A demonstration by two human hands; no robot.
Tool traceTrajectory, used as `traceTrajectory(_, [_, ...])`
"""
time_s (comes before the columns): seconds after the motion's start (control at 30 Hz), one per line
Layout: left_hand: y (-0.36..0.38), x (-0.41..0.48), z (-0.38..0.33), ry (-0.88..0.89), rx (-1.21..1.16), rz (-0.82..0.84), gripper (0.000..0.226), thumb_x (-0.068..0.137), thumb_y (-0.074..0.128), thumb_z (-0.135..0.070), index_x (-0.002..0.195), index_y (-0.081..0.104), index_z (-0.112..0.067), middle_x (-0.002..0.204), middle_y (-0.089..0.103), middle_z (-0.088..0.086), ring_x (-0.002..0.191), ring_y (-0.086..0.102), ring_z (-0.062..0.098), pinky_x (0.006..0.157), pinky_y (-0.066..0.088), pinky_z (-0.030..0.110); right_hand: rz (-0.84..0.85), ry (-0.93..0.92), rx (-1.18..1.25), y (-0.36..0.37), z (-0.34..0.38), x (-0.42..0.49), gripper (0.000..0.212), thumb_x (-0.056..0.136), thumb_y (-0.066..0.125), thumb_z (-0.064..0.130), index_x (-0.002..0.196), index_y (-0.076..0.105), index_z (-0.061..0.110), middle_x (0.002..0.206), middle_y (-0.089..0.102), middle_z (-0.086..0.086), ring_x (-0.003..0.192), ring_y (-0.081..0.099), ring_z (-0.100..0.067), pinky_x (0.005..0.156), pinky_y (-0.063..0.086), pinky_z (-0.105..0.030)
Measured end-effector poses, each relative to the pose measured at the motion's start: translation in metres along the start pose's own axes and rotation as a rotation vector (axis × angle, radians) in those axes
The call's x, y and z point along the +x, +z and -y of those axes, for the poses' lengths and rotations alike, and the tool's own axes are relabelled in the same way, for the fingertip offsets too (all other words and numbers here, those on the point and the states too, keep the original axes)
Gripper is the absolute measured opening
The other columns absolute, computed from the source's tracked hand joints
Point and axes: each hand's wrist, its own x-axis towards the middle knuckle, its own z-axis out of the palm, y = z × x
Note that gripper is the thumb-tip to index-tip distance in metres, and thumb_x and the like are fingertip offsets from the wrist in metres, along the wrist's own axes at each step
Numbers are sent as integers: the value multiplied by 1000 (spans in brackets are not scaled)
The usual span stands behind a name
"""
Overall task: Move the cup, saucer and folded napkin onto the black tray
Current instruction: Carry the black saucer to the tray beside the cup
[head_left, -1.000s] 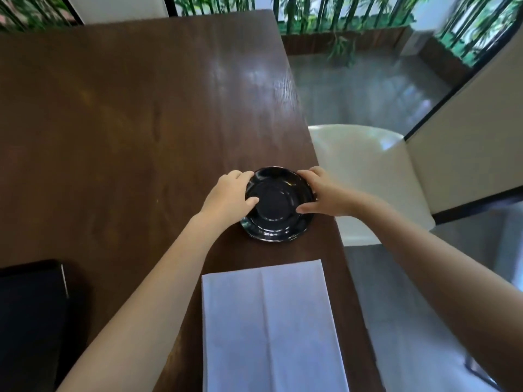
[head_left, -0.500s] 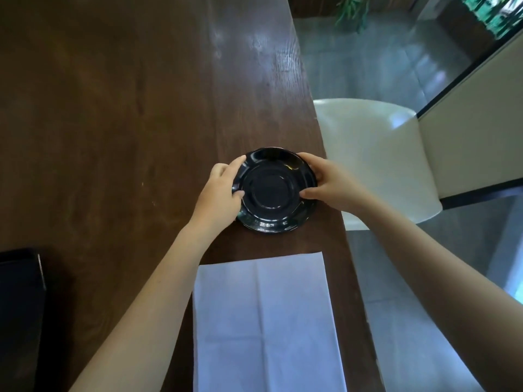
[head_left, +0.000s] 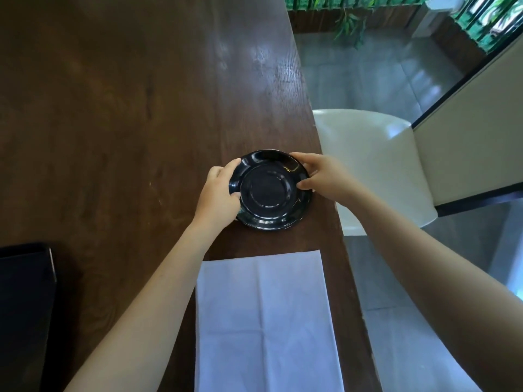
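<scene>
Dark wooden surface (head_left: 113,123), white chair (head_left: 376,165) beside its right edge. Black saucer (head_left: 270,190) near that edge, gripped at the rim by left hand (head_left: 218,195) and right hand (head_left: 325,178). Folded napkin (head_left: 266,321) flat just nearer. Black tray (head_left: 25,306) at far left, well apart.

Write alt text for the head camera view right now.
Both hands, left hand and right hand, grip a black saucer by opposite rims over a dark wooden table. A folded white napkin lies nearer; the black tray sits far left.
</scene>
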Motion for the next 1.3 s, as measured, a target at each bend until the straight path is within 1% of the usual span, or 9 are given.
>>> traceTrajectory(0.1, [-15, -4, -5, -4, -36, -11, 62, 88, 53, 1, 140, 35, -26, 134, 41, 4, 105, 43, 11, 76, 36, 8, 4, 12, 40, -2, 14, -3, 67, 72, 62, -13, 128, 57, 25, 105, 69, -3, 104, 63, -24, 89, 54, -43])
traceTrajectory(0.23, [-42, -11, -15, -4, -81, -38, 61, 88, 53, 2, 140, 36, -25, 135, 40, 5, 110, 44, 14, 85, 37, 20, 33, -10, 28, -9, 47, -8, 67, 73, 61, -13, 129, 56, 24, 114, 66, -1, 105, 62, -25, 84, 57, -43])
traceTrajectory(0.43, [-97, -26, -29, 38, -100, -110, 60, 87, 54, -1, 138, 38, -27, 134, 42, 4, 112, 45, 16, 86, 37, 25, 56, -88, -9, -22, 115, -28, 66, 74, 60, -14, 128, 56, 23, 96, 68, 7, 80, 64, -10, 70, 59, -28])
traceTrajectory(0.57, [-145, -37, -40, 85, -57, -181, 62, 84, 57, -2, 138, 39, -28, 132, 45, 4, 101, 38, 8, 85, 33, 23, 69, -145, -12, -28, 163, -45, 65, 74, 57, -15, 128, 57, 20, 104, 69, -4, 90, 65, -22, 77, 57, -34])
traceTrajectory(0.77, [-219, -63, -46, 123, -40, -290, 62, 84, 61, -6, 138, 39, -28, 136, 43, 6, 123, 43, 22, 87, 33, 25, 52, -257, -80, -22, 243, -69, 64, 75, 58, -14, 131, 54, 16, 104, 63, -12, 96, 61, -28, 82, 53, -35])
traceTrajectory(0.93, [-282, -94, -33, 127, -26, -388, 63, 83, 62, -8, 139, 39, -29, 138, 42, 7, 124, 43, 24, 85, 35, 27, 59, -374, -125, 5, 305, -87, 62, 75, 60, -12, 129, 56, 19, 109, 63, -16, 104, 61, -34, 90, 53, -42])
traceTrajectory(1.03, [-315, -119, -16, 107, -2, -452, 63, 84, 62, -10, 139, 39, -29, 141, 41, 6, 127, 41, 23, 87, 32, 27, 101, -443, -159, 31, 337, -93, 62, 75, 58, -12, 128, 57, 21, 106, 63, -15, 98, 60, -31, 92, 52, -49])
traceTrajectory(1.17, [-352, -156, 16, 56, -52, -519, 63, 84, 62, -8, 138, 40, -29, 141, 40, 6, 126, 42, 25, 95, 45, 36, 165, -515, -147, 77, 375, -101, 61, 76, 57, -13, 127, 58, 20, 112, 67, -15, 98, 63, -29, 71, 54, -29])
traceTrajectory(1.3, [-384, -196, 55, -21, -84, -570, 63, 83, 62, -7, 137, 40, -30, 140, 40, 7, 123, 45, 26, 90, 51, 50, 302, -555, -103, 132, 409, -109, 62, 76, 55, -18, 127, 57, 16, 120, 65, -15, 102, 63, -30, 69, 53, -24])
